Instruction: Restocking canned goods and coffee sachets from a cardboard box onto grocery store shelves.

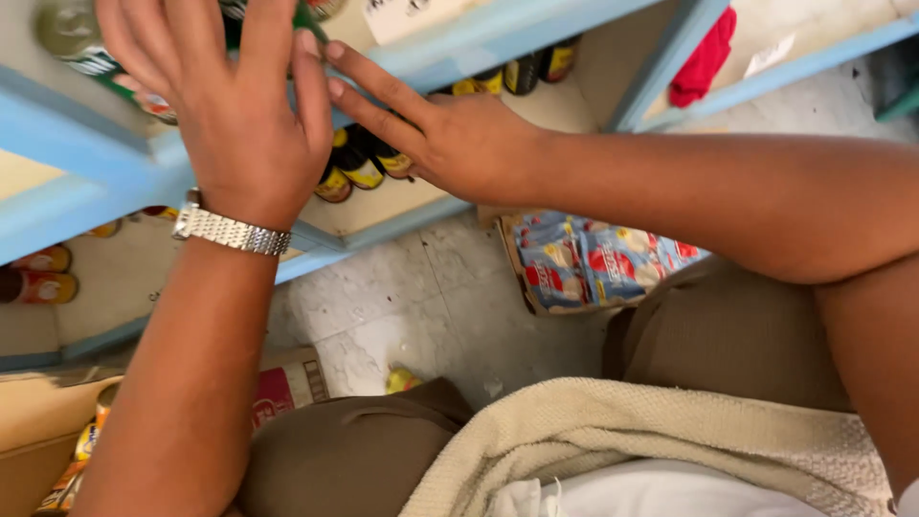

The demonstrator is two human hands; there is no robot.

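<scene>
My left hand [230, 96], with a metal watch [230, 230] on the wrist, reaches up over green cans [77, 43] on the upper blue shelf [86, 163]. Its fingertips run past the top edge, so its grip is hidden. My right hand [450, 134] comes in from the right with straight, spread fingers. Those fingertips touch the side of my left hand and a green item [306, 17] beside it. Dark bottles with yellow labels [356, 165] lie on the lower shelf just beneath my right hand.
An open carton of blue and red sachets [593, 263] sits on the tiled floor [421, 306]. A cardboard box [287, 383] and orange cans [38, 285] are at the left, a red cloth [704, 57] at the top right. A beige towel [651, 431] covers my lap.
</scene>
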